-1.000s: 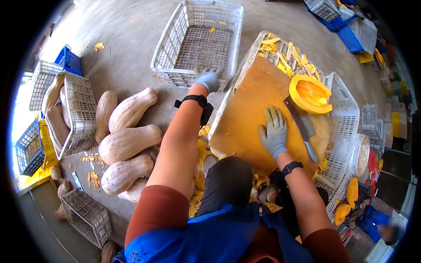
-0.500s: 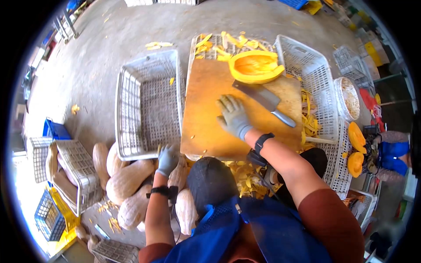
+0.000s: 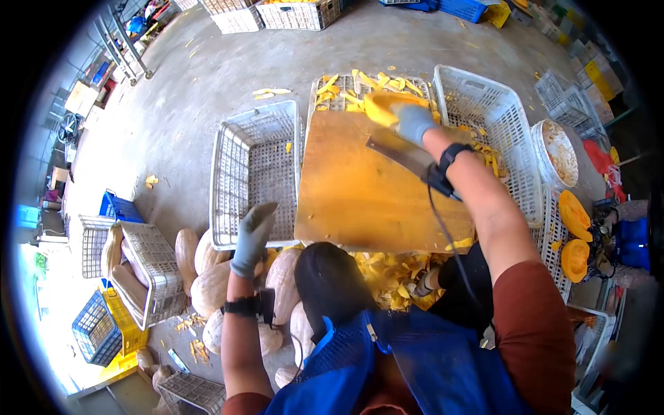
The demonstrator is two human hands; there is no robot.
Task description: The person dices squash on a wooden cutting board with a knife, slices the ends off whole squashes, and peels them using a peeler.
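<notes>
My right hand [image 3: 413, 124], in a grey glove, grips a peeled pumpkin half [image 3: 380, 108] by its right end at the far edge of the wooden cutting board [image 3: 366, 200]. The half is tilted, and my fingertips are partly hidden. Below my right wrist lies a cleaver [image 3: 400, 155], its handle mostly covered by my forearm. My left hand [image 3: 254, 238], also gloved, hovers by the near rim of the white crate [image 3: 216, 173], fingers loosely apart and holding nothing. Unpeeled pumpkins [image 3: 211, 287] lie on the floor below it.
Peel strips [image 3: 373, 81] cover an upturned crate behind the board, and more peels [image 3: 391, 273] lie by my legs. Another white crate [image 3: 487, 83] stands to the right beside a white bucket [image 3: 555, 152]. Two cut pumpkin pieces [image 3: 574, 214] rest at far right.
My right hand has moved from the board up to the pumpkin half and taken hold of it; the half has tilted. My left hand has lifted slightly. The view has shifted.
</notes>
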